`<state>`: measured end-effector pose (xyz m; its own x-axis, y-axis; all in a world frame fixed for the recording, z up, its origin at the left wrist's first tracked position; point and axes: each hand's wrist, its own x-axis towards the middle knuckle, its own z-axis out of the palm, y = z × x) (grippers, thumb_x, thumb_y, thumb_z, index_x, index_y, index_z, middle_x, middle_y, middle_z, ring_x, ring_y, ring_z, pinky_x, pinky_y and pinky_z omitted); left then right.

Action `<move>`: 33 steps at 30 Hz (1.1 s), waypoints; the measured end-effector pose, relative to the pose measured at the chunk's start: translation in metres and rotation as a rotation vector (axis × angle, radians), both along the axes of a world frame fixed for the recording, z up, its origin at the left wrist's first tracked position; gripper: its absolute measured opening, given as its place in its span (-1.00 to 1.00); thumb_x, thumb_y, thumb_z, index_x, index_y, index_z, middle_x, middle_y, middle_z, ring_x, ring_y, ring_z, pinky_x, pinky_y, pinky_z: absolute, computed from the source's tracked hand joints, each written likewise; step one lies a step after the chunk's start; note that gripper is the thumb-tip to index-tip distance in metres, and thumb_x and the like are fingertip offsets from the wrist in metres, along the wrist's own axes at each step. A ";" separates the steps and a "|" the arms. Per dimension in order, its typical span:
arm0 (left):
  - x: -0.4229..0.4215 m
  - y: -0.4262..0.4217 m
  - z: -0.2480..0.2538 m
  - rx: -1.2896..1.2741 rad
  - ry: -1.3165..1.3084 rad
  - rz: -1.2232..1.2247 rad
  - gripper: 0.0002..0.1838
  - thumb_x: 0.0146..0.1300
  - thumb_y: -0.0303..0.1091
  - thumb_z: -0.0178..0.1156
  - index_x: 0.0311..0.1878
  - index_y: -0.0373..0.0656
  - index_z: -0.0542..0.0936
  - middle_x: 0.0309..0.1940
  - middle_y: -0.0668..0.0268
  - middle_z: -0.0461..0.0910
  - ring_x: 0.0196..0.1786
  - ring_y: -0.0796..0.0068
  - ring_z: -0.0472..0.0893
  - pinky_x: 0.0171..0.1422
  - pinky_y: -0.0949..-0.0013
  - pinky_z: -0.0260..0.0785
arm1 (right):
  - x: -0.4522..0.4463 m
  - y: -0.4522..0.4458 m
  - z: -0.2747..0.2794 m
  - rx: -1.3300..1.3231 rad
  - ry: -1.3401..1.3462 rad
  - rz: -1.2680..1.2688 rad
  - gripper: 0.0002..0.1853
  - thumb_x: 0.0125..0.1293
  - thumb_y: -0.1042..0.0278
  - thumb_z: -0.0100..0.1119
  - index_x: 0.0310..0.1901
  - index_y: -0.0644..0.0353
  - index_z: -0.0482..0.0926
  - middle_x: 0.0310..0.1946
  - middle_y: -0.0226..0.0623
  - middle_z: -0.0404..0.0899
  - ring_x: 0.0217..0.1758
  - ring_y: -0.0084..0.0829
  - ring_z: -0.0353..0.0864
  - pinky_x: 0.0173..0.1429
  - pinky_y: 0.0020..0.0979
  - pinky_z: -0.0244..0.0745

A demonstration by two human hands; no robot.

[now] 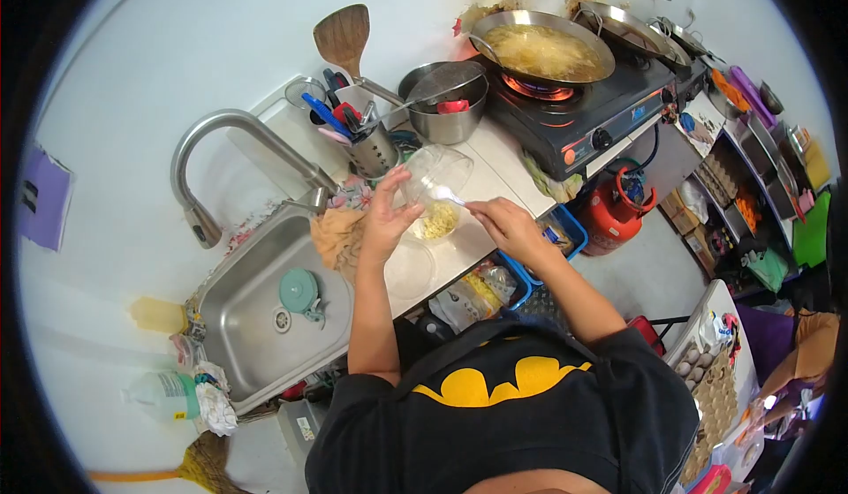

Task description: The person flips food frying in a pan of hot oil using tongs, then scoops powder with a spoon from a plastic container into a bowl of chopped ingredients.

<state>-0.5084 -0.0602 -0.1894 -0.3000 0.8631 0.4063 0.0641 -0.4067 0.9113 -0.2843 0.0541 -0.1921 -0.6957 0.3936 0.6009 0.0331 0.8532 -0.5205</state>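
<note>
My left hand [389, 220] grips a clear plastic bowl [439, 165], tilted on its side above the counter. My right hand [505, 229] is closed on the handle of a light-coloured spoon [446, 196], whose head is at the mouth of the bowl. Just below them, chopped pale yellow food [439, 221] lies in what looks like a small clear container on the counter. A round clear lid [409, 269] rests beside it, near my left forearm. An orange-brown cloth [338, 240] hangs at the sink's corner, left of my left hand.
A wok of bubbling oil [543, 51] sits over a lit burner on the gas stove [583, 114]. A steel pot [443, 110] and utensil holder [374, 151] stand behind my hands. The sink [247, 317] is at left, a red gas cylinder [614, 211] at right. Another person's arm [799, 353] shows far right.
</note>
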 end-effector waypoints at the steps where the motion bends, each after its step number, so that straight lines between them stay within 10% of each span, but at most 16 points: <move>1: -0.002 -0.001 0.000 -0.012 0.019 0.010 -0.37 0.15 -0.55 0.31 0.30 -0.07 0.34 0.43 0.25 0.09 0.50 0.31 0.11 0.35 0.19 0.32 | 0.004 -0.001 -0.001 -0.003 -0.020 0.002 -0.76 0.30 0.42 0.13 -0.01 0.16 0.60 -0.35 -0.14 0.58 -0.24 -0.14 0.57 -0.14 -0.24 0.49; 33: 0.004 -0.014 0.011 -0.088 0.148 0.104 -0.37 0.09 -0.43 0.39 0.25 -0.01 0.41 0.41 0.24 0.19 0.40 0.27 0.28 0.30 0.12 0.37 | -0.001 -0.007 0.018 -0.134 0.058 -0.109 -0.78 0.32 0.36 0.10 -0.05 0.16 0.62 -0.41 -0.14 0.63 -0.29 -0.14 0.63 -0.16 -0.21 0.51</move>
<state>-0.5049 -0.0743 -0.1783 -0.3324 0.8647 0.3765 0.2374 -0.3096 0.9207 -0.2858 0.0468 -0.1736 -0.6102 0.5442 0.5758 0.0884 0.7690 -0.6331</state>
